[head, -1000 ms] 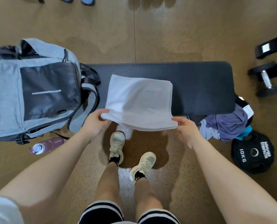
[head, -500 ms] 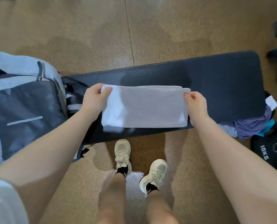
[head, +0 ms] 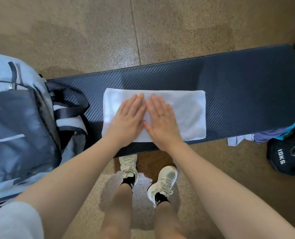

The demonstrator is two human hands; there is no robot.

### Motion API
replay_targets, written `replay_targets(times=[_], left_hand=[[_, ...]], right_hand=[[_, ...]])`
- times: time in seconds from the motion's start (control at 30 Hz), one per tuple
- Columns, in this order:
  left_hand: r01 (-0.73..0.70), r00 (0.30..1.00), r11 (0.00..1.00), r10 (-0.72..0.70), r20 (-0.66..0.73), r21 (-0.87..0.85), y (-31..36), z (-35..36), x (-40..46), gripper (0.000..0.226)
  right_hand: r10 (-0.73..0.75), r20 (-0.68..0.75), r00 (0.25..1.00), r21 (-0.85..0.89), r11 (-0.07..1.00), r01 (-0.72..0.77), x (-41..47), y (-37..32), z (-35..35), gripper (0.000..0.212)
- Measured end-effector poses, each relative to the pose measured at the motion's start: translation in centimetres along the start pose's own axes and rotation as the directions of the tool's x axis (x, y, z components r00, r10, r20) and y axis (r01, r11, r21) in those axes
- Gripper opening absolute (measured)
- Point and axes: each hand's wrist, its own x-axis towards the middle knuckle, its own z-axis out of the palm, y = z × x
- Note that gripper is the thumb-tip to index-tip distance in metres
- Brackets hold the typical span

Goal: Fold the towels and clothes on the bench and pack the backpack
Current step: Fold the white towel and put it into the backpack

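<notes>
A white towel (head: 188,111) lies folded into a flat rectangle on the dark bench (head: 238,87). My left hand (head: 128,120) and my right hand (head: 161,120) press flat on its left half, side by side, fingers straight. A grey and black backpack (head: 17,121) lies on the bench's left end, its straps toward the towel. A heap of purple and blue clothes (head: 265,136) hangs off the bench's right near corner.
A black 10 kg weight plate (head: 288,156) lies on the floor at the right, below the clothes. My feet in white shoes (head: 164,181) stand just in front of the bench. Brown speckled floor surrounds the bench.
The towel's near half was folded over and laid flat on the bench. Both hands let go of its ends and moved to its middle-left, now pressing flat.
</notes>
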Motion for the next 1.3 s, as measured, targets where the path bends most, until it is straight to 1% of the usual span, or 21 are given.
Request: replay_targets(times=[0.03, 0.07, 0.13, 0.23, 0.33, 0.4, 0.47, 0.53, 0.57, 0.6, 0.67, 0.73, 0.8, 0.9, 0.93, 1.0, 1.1, 1.17, 1.2, 1.27, 1.3], left_hand=[[0.033, 0.998, 0.999, -0.035, 0.056, 0.039, -0.5, 0.5, -0.3, 0.056], [0.066, 0.994, 0.996, -0.071, 0.089, 0.065, -1.1, 1.0, -0.7, 0.063], [0.075, 0.992, 0.991, -0.086, 0.094, 0.113, -1.7, 0.8, -1.4, 0.076], [0.069, 0.982, 0.99, -0.089, 0.168, 0.12, -1.8, 0.1, -1.6, 0.096], [0.113, 0.965, 0.982, -0.144, 0.217, 0.151, -1.3, -0.3, -1.4, 0.104], [0.132, 0.957, 0.978, -0.168, 0.239, 0.16, -0.9, -0.9, -1.1, 0.107], [0.175, 0.928, 0.973, -0.214, 0.305, 0.152, 0.0, -1.5, -0.7, 0.11], [0.219, 0.911, 0.965, -0.256, 0.324, 0.146, 1.2, -2.5, -0.2, 0.105], [0.217, 0.919, 0.968, -0.247, 0.309, 0.128, 1.8, -2.9, 0.1, 0.1], [0.176, 0.937, 0.976, -0.205, 0.283, 0.125, 2.3, -3.1, 0.4, 0.096], [0.029, 0.966, 0.993, -0.057, 0.254, 0.113, 3.7, -2.9, 1.0, 0.092], [-0.103, 0.975, 0.989, 0.079, 0.208, 0.107, 5.0, -2.1, 1.8, 0.09], [-0.148, 0.971, 0.982, 0.123, 0.203, 0.113, 6.3, -1.5, 2.5, 0.086], [-0.119, 0.962, 0.987, 0.088, 0.257, 0.109, 7.5, -0.5, 3.1, 0.082], [-0.109, 0.961, 0.989, 0.077, 0.267, 0.104, 7.6, 0.0, 3.1, 0.081], [-0.064, 0.972, 0.993, 0.04, 0.231, 0.097, 7.8, 1.0, 2.8, 0.08], [0.003, 0.977, 1.0, -0.007, 0.213, 0.019, 9.7, 1.3, 3.7, 0.074], [0.052, 0.943, 0.998, -0.064, 0.326, 0.046, 12.0, 1.0, 5.0, 0.065], [0.114, 0.916, 0.993, -0.11, 0.386, 0.014, 13.2, 0.6, 5.7, 0.061], [0.296, 0.88, 0.937, -0.193, 0.435, -0.183, 15.3, -0.7, 6.7, 0.054], [0.397, 0.876, 0.857, -0.246, 0.415, -0.33, 16.1, -1.8, 7.0, 0.049]], right_hand=[[-0.024, 0.071, 0.997, -0.055, 0.998, 0.028, 0.2, -0.1, 0.6, 0.066], [-0.034, 0.099, 0.995, -0.109, 0.993, 0.044, 0.3, 0.2, 0.9, 0.066], [-0.004, 0.092, 0.996, -0.219, 0.975, 0.024, 0.6, 1.5, 0.4, 0.066], [0.186, 0.131, 0.974, -0.289, 0.947, -0.142, -0.1, 5.3, -1.2, 0.067], [0.355, 0.172, 0.919, -0.349, 0.894, -0.28, -1.6, 8.0, -3.6, 0.067], [0.439, 0.182, 0.88, -0.263, 0.884, -0.387, -2.1, 8.6, -4.6, 0.067], [0.498, 0.174, 0.849, -0.134, 0.867, -0.481, -2.5, 8.4, -5.3, 0.064], [0.544, 0.113, 0.832, -0.016, 0.838, -0.545, -2.8, 7.9, -5.9, 0.058], [0.585, 0.071, 0.808, 0.028, 0.809, -0.588, -2.9, 7.5, -6.1, 0.054], [0.64, 0.046, 0.767, 0.072, 0.764, -0.641, -3.0, 7.1, -6.2, 0.052], [0.736, 0.049, 0.675, 0.162, 0.661, -0.732, -3.0, 6.5, -6.0, 0.048], [0.772, 0.047, 0.634, 0.217, 0.612, -0.76, -2.9, 6.3, -5.6, 0.042], [0.797, 0.043, 0.602, 0.277, 0.569, -0.774, -2.6, 6.4, -5.4, 0.04], [0.846, 0.137, 0.516, 0.421, 0.422, -0.803, -2.1, 6.8, -5.5, 0.042], [0.831, 0.179, 0.527, 0.455, 0.404, -0.793, -2.1, 6.9, -5.6, 0.041], [0.747, 0.253, 0.615, 0.493, 0.447, -0.746, -2.4, 7.3, -6.1, 0.034], [0.664, 0.228, 0.712, 0.496, 0.55, -0.672, -3.0, 7.8, -8.3, 0.027], [0.608, 0.151, 0.78, 0.399, 0.684, -0.61, -3.3, 8.3, -10.4, 0.027], [0.572, 0.122, 0.811, 0.337, 0.745, -0.576, -3.4, 8.6, -11.5, 0.028], [0.526, 0.112, 0.843, 0.255, 0.805, -0.536, -3.6, 8.7, -12.9, 0.031], [0.506, 0.123, 0.854, 0.247, 0.818, -0.52, -3.7, 8.4, -13.3, 0.033]])
